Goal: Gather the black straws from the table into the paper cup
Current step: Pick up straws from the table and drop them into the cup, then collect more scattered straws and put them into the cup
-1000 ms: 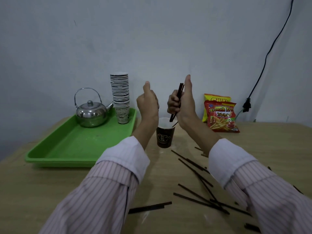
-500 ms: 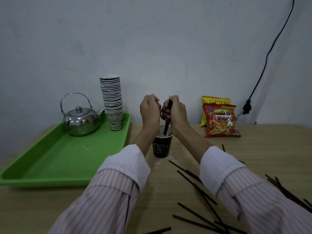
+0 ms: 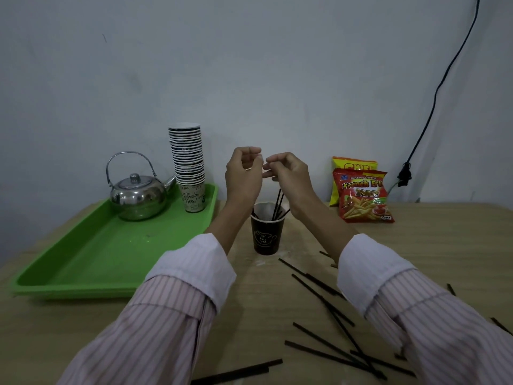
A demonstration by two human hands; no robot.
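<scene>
A dark paper cup (image 3: 266,234) stands on the wooden table just right of the tray. A few black straws (image 3: 278,202) lean inside it, their tops under my right palm. My left hand (image 3: 243,173) and my right hand (image 3: 290,175) hover side by side above the cup. Their fingers are loosely curled, the tips nearly meet, and nothing shows between them. Several loose black straws (image 3: 324,300) lie crossed on the table in front of my right sleeve. Another black straw (image 3: 238,372) lies near the front edge.
A green tray (image 3: 83,265) on the left carries a steel kettle (image 3: 137,197) and a tall stack of paper cups (image 3: 188,168). Two snack bags (image 3: 363,195) lean against the wall at the right, beside a black cable (image 3: 433,107).
My right hand lowered the bunch of straws into the cup and let go. Both hands have since risen a little above the cup.
</scene>
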